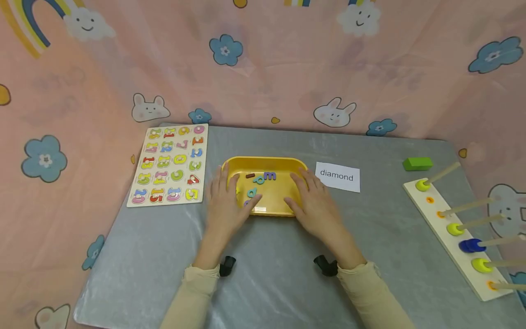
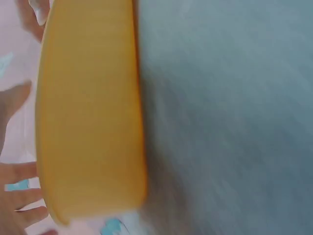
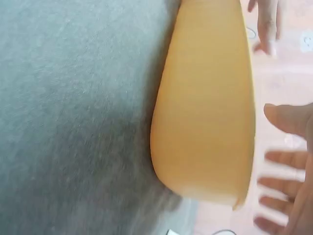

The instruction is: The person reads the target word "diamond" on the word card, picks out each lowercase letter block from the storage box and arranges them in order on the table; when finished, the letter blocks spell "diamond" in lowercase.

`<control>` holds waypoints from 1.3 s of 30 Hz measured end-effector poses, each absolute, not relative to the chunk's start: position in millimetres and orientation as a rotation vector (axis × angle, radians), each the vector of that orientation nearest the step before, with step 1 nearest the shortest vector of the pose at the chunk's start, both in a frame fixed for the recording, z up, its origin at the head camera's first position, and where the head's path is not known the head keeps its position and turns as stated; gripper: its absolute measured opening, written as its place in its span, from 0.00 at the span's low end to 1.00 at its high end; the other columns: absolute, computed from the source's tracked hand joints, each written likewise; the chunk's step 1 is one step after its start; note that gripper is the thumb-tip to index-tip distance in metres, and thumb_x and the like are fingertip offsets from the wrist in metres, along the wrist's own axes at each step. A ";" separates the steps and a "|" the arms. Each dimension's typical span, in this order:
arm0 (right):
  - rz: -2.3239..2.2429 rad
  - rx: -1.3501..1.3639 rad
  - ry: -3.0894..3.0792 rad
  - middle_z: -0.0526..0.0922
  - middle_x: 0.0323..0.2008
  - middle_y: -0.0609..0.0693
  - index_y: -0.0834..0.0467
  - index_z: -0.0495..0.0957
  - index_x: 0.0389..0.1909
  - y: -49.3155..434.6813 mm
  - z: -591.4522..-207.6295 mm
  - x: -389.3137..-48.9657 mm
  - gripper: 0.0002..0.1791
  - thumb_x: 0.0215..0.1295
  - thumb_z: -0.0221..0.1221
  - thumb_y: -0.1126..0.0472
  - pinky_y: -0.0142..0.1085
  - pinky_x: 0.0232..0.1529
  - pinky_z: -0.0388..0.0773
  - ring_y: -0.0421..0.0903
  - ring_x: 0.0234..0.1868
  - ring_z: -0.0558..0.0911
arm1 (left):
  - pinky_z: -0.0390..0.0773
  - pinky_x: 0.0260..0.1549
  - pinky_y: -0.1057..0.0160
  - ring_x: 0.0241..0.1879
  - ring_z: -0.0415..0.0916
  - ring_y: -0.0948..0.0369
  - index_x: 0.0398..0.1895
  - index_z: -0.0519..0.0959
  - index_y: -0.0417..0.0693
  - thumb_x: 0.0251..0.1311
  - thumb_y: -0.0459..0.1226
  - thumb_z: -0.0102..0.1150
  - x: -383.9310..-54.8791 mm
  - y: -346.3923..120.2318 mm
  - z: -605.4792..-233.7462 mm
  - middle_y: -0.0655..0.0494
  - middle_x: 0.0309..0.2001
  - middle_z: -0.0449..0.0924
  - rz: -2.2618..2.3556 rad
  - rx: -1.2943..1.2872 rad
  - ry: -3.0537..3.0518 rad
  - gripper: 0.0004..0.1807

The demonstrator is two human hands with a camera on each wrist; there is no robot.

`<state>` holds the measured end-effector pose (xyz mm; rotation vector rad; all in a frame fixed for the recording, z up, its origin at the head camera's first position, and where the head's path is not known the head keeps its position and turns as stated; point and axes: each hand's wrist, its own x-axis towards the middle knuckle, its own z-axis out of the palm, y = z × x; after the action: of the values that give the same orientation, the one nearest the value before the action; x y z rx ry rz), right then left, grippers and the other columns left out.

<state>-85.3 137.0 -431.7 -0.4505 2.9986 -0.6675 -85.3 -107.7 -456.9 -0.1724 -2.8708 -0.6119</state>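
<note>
A yellow tray [image 1: 276, 197] sits on the table in the head view. Inside it lie a purple letter m [image 1: 270, 176], a brown stick-like piece [image 1: 250, 175], teal letters [image 1: 252, 192] and other small pieces half covered by my left hand [image 1: 225, 201]. That hand is spread over the tray's left rim, thumb over the inside. My right hand [image 1: 320, 205] lies likewise across the right rim, fingers spread and nothing held. In the left wrist view the tray's side wall [image 2: 90, 112] fills the middle, with straight fingers by its rim. The right wrist view shows the fingers [image 3: 283, 185] extended beside the rim.
A number puzzle board [image 1: 168, 164] lies to the left. Right of the tray is a white card reading "diamond" [image 1: 338, 177]. Farther right are a green block [image 1: 417, 164] and a pegged board [image 1: 448, 242] with yellow and blue beads. A patterned pink cloth [image 1: 271, 82] hangs behind.
</note>
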 end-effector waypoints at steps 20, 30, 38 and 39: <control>-1.033 -0.795 2.496 0.70 0.77 0.57 0.58 0.73 0.74 75.8 -455.5 -136.2 0.31 0.72 0.68 0.63 0.50 0.66 0.79 0.55 0.64 0.80 | 0.61 0.74 0.40 0.74 0.61 0.46 0.81 0.58 0.50 0.49 0.61 0.80 -78.0 -147.0 -483.1 0.46 0.77 0.65 -1.313 0.026 -2.858 0.61; -0.990 -0.731 2.548 0.72 0.73 0.55 0.62 0.77 0.69 60.2 -460.1 -146.7 0.26 0.72 0.67 0.64 0.47 0.66 0.76 0.53 0.61 0.78 | 0.63 0.74 0.40 0.73 0.64 0.45 0.81 0.58 0.51 0.48 0.57 0.83 -79.2 -143.9 -482.8 0.46 0.76 0.66 -1.396 0.076 -2.847 0.61; -0.874 -0.734 2.647 0.75 0.67 0.56 0.65 0.84 0.52 50.0 -463.8 -151.5 0.11 0.71 0.67 0.67 0.47 0.68 0.76 0.57 0.68 0.78 | 0.66 0.71 0.40 0.71 0.67 0.45 0.81 0.58 0.53 0.47 0.57 0.84 -79.2 -142.1 -481.9 0.45 0.74 0.68 -1.457 0.134 -2.835 0.61; -0.869 -0.737 2.657 0.76 0.66 0.56 0.65 0.84 0.50 49.3 -464.3 -151.6 0.10 0.70 0.67 0.67 0.47 0.68 0.77 0.58 0.68 0.78 | 0.66 0.71 0.40 0.71 0.67 0.45 0.81 0.58 0.53 0.47 0.57 0.84 -79.3 -142.3 -482.1 0.45 0.74 0.68 -1.462 0.139 -2.836 0.61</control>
<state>-151.6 49.3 -464.3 -0.7373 2.6566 -0.8687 -79.3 -142.3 -482.1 0.1394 -2.8365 -1.4618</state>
